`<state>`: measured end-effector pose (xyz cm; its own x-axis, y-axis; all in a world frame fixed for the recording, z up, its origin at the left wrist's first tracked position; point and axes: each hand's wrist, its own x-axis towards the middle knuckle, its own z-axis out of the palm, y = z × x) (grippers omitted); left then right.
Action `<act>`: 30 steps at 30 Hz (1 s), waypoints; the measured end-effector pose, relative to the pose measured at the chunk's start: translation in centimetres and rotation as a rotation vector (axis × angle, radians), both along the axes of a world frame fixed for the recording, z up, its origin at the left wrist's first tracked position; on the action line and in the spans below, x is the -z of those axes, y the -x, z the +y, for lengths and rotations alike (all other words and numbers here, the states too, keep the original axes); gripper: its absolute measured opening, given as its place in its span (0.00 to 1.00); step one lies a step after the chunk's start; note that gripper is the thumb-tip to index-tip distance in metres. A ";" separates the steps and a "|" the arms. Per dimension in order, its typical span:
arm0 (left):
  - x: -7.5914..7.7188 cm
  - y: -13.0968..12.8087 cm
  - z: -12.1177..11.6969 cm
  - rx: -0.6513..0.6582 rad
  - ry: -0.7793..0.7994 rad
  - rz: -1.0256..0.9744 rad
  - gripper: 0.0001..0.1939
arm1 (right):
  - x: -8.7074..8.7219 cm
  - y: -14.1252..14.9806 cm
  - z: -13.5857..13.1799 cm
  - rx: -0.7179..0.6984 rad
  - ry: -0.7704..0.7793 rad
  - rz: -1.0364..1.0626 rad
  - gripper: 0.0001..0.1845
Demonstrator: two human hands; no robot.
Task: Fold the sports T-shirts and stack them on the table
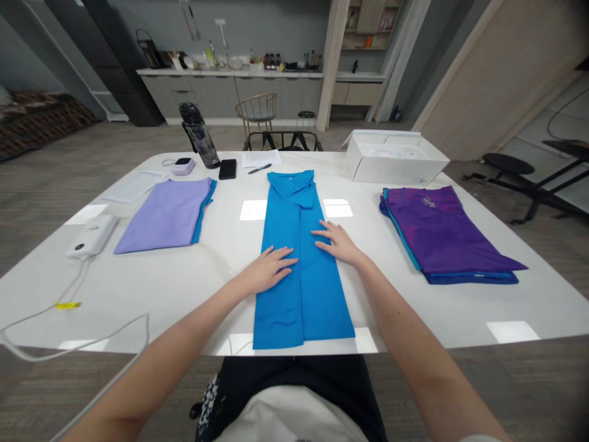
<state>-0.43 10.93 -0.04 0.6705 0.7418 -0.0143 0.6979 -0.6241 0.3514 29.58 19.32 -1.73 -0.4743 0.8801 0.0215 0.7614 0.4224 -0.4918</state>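
Observation:
A blue shirt [288, 307] lies in front of me, its sides folded inward into a long strip with a seam down the middle and the neckline at the far end. My left hand [269, 270] rests on its left panel, fingers spread. On the right edge of the cloth lies my right hand [339, 242], also with fingers apart. Neither hand grips anything. To the left is a folded lavender shirt [168, 212] with blue cloth under it. A stack topped by a purple shirt [442, 230] sits to the right, with blue and teal layers below.
On the white table [221, 294] stand a dark water bottle [200, 135], a black phone [227, 169], a pen [259, 169], papers [262, 158] and an open white box [396, 158]. A power strip [94, 235] trails a cable across the left front edge.

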 end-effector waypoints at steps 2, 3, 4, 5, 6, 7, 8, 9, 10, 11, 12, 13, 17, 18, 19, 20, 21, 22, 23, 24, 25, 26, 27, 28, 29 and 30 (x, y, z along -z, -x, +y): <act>-0.5 0.9 -1.5 0.052 0.032 -0.062 0.22 | -0.3 -0.2 -0.5 -0.013 0.041 0.038 0.28; -0.7 1.4 -2.2 0.073 0.049 -0.098 0.21 | -0.5 -0.4 -0.9 -0.031 0.066 0.059 0.28; -0.8 2.0 -2.7 0.088 0.069 -0.135 0.21 | -0.7 -0.7 -1.5 -0.055 0.091 0.083 0.28; -0.9 2.5 -3.2 0.098 0.096 -0.173 0.21 | -0.9 -1.0 -2.3 -0.080 0.111 0.111 0.29; -0.9 3.0 -3.7 0.103 0.129 -0.209 0.21 | -1.1 -1.3 -3.2 -0.103 0.126 0.140 0.29; -0.8 3.5 -4.1 0.106 0.169 -0.244 0.23 | -1.3 -1.6 -4.2 -0.125 0.140 0.167 0.28; -0.8 3.9 -4.5 0.110 0.213 -0.278 0.25 | -1.5 -2.0 -5.3 -0.145 0.157 0.187 0.27; -0.8 4.3 -4.9 0.116 0.258 -0.312 0.27 | -1.7 -2.3 -6.4 -0.166 0.177 0.203 0.25; -0.8 4.7 -5.3 0.123 0.298 -0.343 0.28 | -2.0 -2.7 -7.5 -0.187 0.203 0.213 0.23; -0.9 5.0 -5.6 0.133 0.334 -0.368 0.28 | -2.3 -3.1 -8.6 -0.207 0.234 0.220 0.21; -0.9 5.2 -5.8 0.144 0.364 -0.385 0.29 | -2.5 -3.5 -9.6 -0.227 0.269 0.224 0.19; -1.1 5.4 -6.1 0.159 0.390 -0.389 0.29 | -2.8 -4.0 -10.5 -0.246 0.306 0.228 0.18; -1.7 5.8 -7.0 0.239 0.430 -0.320 0.28 | -3.5 -5.5 -12.9 -0.310 0.430 0.214 0.15; -1.8 5.8 -7.2 0.253 0.422 -0.301 0.26 | -3.6 -5.7 -13.3 -0.317 0.442 0.201 0.15; -1.9 5.9 -7.3 0.263 0.409 -0.289 0.24 | -3.7 -5.8 -13.6 -0.321 0.442 0.183 0.14; -1.9 5.8 -7.5 0.267 0.395 -0.281 0.22 | -3.7 -5.8 -13.8 -0.321 0.433 0.162 0.14; -1.9 5.8 -7.6 0.270 0.381 -0.273 0.19 | -3.6 -5.8 -14.0 -0.319 0.417 0.141 0.13; -1.8 5.8 -7.7 0.270 0.368 -0.265 0.17 | -3.5 -5.7 -14.2 -0.317 0.398 0.124 0.13; -1.6 5.8 -7.8 0.269 0.353 -0.258 0.16 | -3.4 -5.6 -14.3 -0.316 0.378 0.113 0.12; -1.4 5.7 -7.8 0.266 0.336 -0.252 0.14 | -3.2 -5.5 -14.5 -0.312 0.360 0.109 0.12; -1.1 5.6 -7.9 0.260 0.314 -0.252 0.13 | -3.0 -5.4 -14.6 -0.305 0.341 0.108 0.12; -0.9 5.5 -7.9 0.253 0.293 -0.259 0.13 | -2.9 -5.2 -14.8 -0.295 0.321 0.111 0.11; -0.7 5.3 -8.0 0.244 0.273 -0.276 0.12 | -2.7 -5.1 -14.9 -0.282 0.300 0.118 0.11; -0.6 5.1 -8.0 0.235 0.260 -0.304 0.12 | -2.7 -4.9 -15.1 -0.270 0.280 0.127 0.10; -0.6 4.8 -8.0 0.227 0.254 -0.343 0.12 | -2.8 -4.7 -15.2 -0.260 0.264 0.143 0.10; -0.7 4.5 -8.0 0.216 0.253 -0.393 0.12 | -3.0 -4.4 -15.2 -0.250 0.251 0.174 0.10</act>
<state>-4.98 2.93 0.66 0.7987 0.5919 0.1086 0.3473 -0.6007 0.7201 33.96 4.08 1.27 -0.6829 0.7261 -0.0803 0.5464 0.4348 -0.7158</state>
